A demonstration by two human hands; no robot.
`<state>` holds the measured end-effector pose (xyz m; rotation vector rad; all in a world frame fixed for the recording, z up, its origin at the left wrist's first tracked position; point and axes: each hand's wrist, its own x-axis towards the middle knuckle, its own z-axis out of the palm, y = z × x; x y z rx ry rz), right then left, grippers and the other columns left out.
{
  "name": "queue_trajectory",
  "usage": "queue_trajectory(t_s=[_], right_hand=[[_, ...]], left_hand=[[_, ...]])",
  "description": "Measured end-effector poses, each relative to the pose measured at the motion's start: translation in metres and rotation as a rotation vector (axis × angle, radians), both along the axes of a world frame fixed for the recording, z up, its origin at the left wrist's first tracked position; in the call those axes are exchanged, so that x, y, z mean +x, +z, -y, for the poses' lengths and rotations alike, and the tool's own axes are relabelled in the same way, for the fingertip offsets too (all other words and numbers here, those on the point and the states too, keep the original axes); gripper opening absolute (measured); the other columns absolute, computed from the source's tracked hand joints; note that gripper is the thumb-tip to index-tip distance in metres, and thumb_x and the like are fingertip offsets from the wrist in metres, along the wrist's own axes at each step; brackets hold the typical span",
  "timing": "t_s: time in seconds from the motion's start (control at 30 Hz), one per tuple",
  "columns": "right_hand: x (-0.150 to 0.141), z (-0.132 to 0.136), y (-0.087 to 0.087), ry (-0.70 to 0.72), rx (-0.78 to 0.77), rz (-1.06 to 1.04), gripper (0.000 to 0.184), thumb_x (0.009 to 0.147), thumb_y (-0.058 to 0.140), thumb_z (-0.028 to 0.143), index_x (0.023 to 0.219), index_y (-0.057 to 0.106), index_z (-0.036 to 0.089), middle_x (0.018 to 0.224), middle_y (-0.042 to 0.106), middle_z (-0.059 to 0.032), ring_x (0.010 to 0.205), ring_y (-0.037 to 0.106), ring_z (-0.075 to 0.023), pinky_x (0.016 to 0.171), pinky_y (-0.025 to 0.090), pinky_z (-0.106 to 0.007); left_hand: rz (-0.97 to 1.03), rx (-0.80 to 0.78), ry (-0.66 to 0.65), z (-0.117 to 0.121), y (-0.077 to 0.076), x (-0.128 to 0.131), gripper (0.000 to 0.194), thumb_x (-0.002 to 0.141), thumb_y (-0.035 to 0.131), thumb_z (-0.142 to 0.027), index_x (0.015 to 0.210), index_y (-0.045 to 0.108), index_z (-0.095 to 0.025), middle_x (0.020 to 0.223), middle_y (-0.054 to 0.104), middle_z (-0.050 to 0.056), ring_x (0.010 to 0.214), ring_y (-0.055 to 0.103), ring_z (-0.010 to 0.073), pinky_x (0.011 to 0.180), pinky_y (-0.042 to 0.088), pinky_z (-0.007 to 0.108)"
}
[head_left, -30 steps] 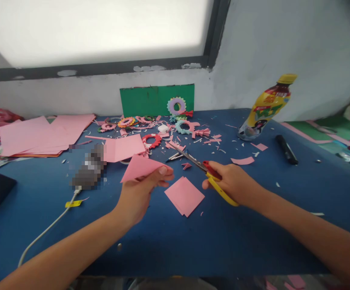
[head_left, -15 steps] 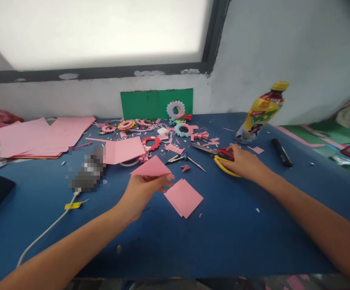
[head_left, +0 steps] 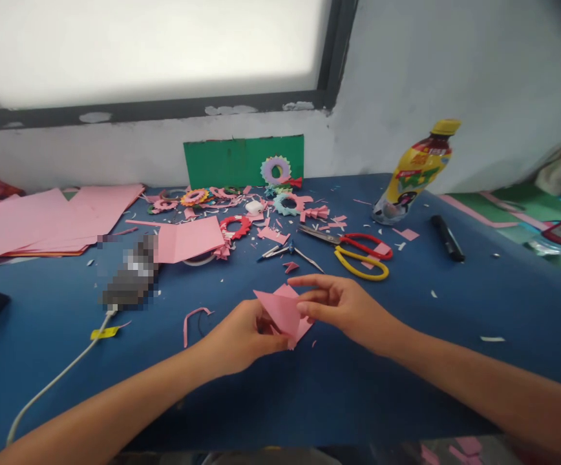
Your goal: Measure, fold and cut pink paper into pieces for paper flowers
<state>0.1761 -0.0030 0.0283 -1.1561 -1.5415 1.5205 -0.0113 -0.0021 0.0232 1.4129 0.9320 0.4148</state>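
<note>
A folded piece of pink paper (head_left: pixel 280 311) is held between the thumb and fingers of my left hand (head_left: pixel 244 336), just over the table. My right hand (head_left: pixel 355 313) has its thumb and fingertips closed on the paper's right edge. Square pink sheets (head_left: pixel 306 327) lie under it, partly covered by both hands. Beyond my right hand rest the scissors (head_left: pixel 335 239), with one red and one yellow handle and nobody holding them. A thin bent pink paper strip (head_left: pixel 186 328) lies left of my left hand.
Behind are a drawing compass (head_left: pixel 291 247), a small pink scrap (head_left: pixel 290 267), paper rings (head_left: pixel 235 227) and a green board (head_left: pixel 242 161). A leaning bottle (head_left: pixel 416 171) and black marker (head_left: pixel 447 237) are right. Pink sheets (head_left: pixel 42 219) and a white cable (head_left: pixel 62 371) are left.
My right hand has let go of the scissors and moved left to the folded paper. My left hand has brought the paper lower and right, above the squares. A thin strip now shows on the table.
</note>
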Motion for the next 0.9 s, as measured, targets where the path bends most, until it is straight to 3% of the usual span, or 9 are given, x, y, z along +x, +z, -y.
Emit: queue_trajectory(t_s=[0.07,0.2,0.27,0.4,0.53,0.63,0.77,0.9], right_hand=[[0.002,-0.001,-0.001,-0.035,0.027,-0.015,0.035,0.07,0.067,0.033,0.101,0.063,0.017,0.087,0.069,-0.0042,0.074,0.064,-0.0153,0.069,0.052,-0.028],[0.002,-0.001,-0.003,-0.134,0.194,0.063,0.025,0.069,0.068,0.034,0.089,0.065,0.02,0.078,0.068,-0.0014,0.069,0.064,-0.0149,0.064,0.052,-0.027],[0.001,0.0,-0.004,-0.143,0.259,0.113,0.022,0.068,0.069,0.032,0.086,0.064,0.02,0.075,0.067,0.0,0.065,0.062,-0.0136,0.061,0.051,-0.026],[0.0,0.001,-0.005,-0.066,0.232,0.092,0.019,0.067,0.07,0.026,0.083,0.063,0.02,0.069,0.064,0.0025,0.063,0.06,-0.0115,0.06,0.05,-0.023],[0.004,-0.005,-0.005,-0.027,0.098,0.018,0.023,0.066,0.069,0.029,0.085,0.061,0.018,0.069,0.061,0.0019,0.059,0.058,-0.0103,0.054,0.05,-0.022],[0.009,-0.013,-0.006,-0.031,0.102,0.106,0.03,0.07,0.065,0.033,0.094,0.061,0.016,0.071,0.06,0.0004,0.058,0.056,-0.0104,0.053,0.049,-0.023],[0.015,-0.02,-0.009,0.007,0.262,0.385,0.029,0.074,0.058,0.023,0.102,0.062,0.015,0.074,0.062,-0.0016,0.064,0.055,-0.0119,0.06,0.046,-0.025],[0.017,-0.021,-0.013,0.093,0.41,0.544,0.016,0.075,0.054,0.016,0.087,0.065,0.016,0.072,0.062,-0.0009,0.062,0.054,-0.0115,0.058,0.043,-0.024]], left_hand=[[-0.003,0.043,0.036,0.0,0.0,0.001,0.019,0.07,0.062,-0.02,0.086,0.056,-0.013,0.069,0.056,-0.001,0.06,0.05,0.01,0.055,0.038,0.021],[-0.031,0.264,0.279,0.002,0.005,0.003,0.046,0.07,0.066,-0.023,0.11,0.043,-0.021,0.095,0.055,0.001,0.063,0.051,0.0085,0.051,0.039,0.02],[-0.017,0.295,0.319,0.003,0.007,0.003,0.049,0.07,0.067,-0.028,0.111,0.041,-0.023,0.103,0.051,0.003,0.069,0.054,0.0099,0.052,0.041,0.02],[0.073,0.178,0.254,0.001,0.008,0.003,0.034,0.077,0.06,-0.034,0.104,0.047,-0.019,0.093,0.056,0.003,0.077,0.056,0.0131,0.055,0.045,0.02],[0.135,0.044,0.26,-0.007,0.003,0.001,0.032,0.075,0.06,-0.029,0.1,0.049,-0.014,0.078,0.059,0.002,0.065,0.056,0.0114,0.053,0.045,0.02],[0.086,0.054,0.27,-0.013,0.0,-0.002,0.032,0.073,0.06,-0.026,0.1,0.05,-0.013,0.072,0.057,0.0,0.059,0.052,0.0098,0.049,0.042,0.019],[-0.095,0.28,0.197,-0.015,-0.002,-0.006,0.019,0.076,0.053,-0.024,0.093,0.055,-0.014,0.072,0.058,0.0,0.06,0.052,0.0105,0.052,0.04,0.02],[-0.343,0.583,0.101,-0.014,-0.003,-0.006,0.01,0.077,0.05,-0.019,0.08,0.059,-0.016,0.065,0.056,-0.002,0.057,0.048,0.0104,0.053,0.037,0.021]])
